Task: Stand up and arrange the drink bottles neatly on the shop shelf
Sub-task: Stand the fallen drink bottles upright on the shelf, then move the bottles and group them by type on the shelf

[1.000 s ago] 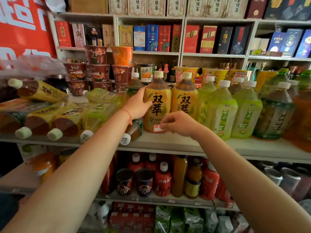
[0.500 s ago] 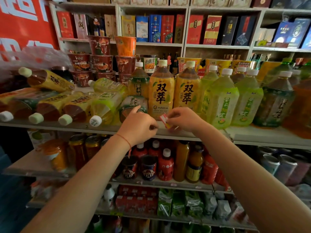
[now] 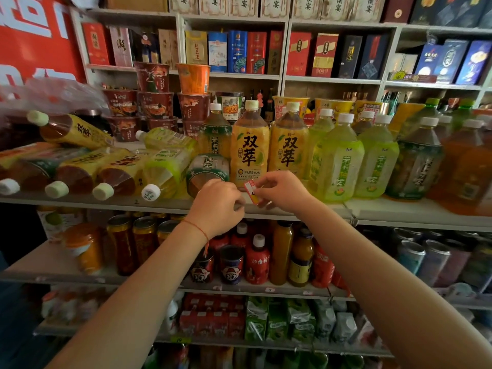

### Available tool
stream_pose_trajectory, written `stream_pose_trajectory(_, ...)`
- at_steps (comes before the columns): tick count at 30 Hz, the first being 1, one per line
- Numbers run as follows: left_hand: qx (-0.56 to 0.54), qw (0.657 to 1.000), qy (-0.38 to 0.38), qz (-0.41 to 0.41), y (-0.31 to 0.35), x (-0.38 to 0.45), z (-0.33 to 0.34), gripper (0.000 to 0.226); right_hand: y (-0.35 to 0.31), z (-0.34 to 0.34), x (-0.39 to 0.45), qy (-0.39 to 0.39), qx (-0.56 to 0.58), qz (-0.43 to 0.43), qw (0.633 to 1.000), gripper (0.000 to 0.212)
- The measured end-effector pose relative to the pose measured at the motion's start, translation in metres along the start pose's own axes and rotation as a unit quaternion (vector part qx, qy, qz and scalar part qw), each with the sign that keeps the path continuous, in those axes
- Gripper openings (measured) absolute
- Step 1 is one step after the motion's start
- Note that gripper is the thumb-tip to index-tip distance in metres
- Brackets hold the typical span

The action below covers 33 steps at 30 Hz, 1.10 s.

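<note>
Shop shelf (image 3: 292, 209) of bottles, right hand (image 3: 285, 191) pinching red tag (image 3: 251, 191), left hand (image 3: 217, 206) curled, grip contents seemingly hidden.

Clear glossy plastic is seen in the upright yellow-label tea bottle (image 3: 249, 145) and the pale green bottles (image 3: 336, 158), each capped in matt white plastic; printed film labels are wrapped round them. The shelf (image 3: 415, 211) is faced in smooth, matt, off-white board. A small red-and-white paper tag (image 3: 251, 191) is pinched by the right hand (image 3: 283, 191). Shiny metal lids are borne by the cans (image 3: 145, 243) below. The gift boxes (image 3: 237, 50) above are of glossy printed card.
</note>
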<state>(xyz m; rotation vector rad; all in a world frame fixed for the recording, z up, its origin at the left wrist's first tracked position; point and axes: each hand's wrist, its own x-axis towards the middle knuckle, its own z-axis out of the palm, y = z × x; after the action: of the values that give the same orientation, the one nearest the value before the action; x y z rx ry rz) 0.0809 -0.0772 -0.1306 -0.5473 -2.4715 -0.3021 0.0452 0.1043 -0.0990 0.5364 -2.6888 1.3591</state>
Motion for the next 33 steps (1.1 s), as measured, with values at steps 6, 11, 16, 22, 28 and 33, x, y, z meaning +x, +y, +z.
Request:
stream_pose_trajectory(6, 0.025, 1.000, -0.016, 0.000, -0.001, -0.005, 0.001, 0.039, 0.003, -0.001, -0.002, -0.009, -0.076, -0.025, 0.997, 0.007)
stream_pose_trajectory(11, -0.037, 0.999, 0.021, -0.034, 0.004, -0.004, -0.005, 0.030, -0.001, 0.001, -0.001, -0.018, -0.161, -0.044, 0.986, 0.014)
stream_pose_trajectory(16, -0.028, 0.999, 0.024, 0.006, 0.007, -0.004, -0.008, 0.044, -0.018, 0.005, 0.000, -0.065, -0.323, -0.083, 0.941, 0.025)
stream_pose_trajectory(22, -0.037, 0.999, 0.026, 0.016, 0.001, -0.007, -0.006, 0.038, -0.034, 0.013, 0.000, -0.067, -0.486, -0.108, 0.864, 0.019)
stream_pose_trajectory(28, 0.070, 0.997, -0.003, 0.030, -0.001, -0.003, 0.003, 0.029, -0.039, 0.015, -0.002, -0.097, -0.496, -0.115, 0.855, 0.012)
stream_pose_trajectory(33, 0.196, 0.978, 0.032, 0.060, -0.001, -0.006, 0.011, 0.031, -0.030, 0.018, -0.001, -0.151, -0.528, -0.122, 0.827, 0.013)
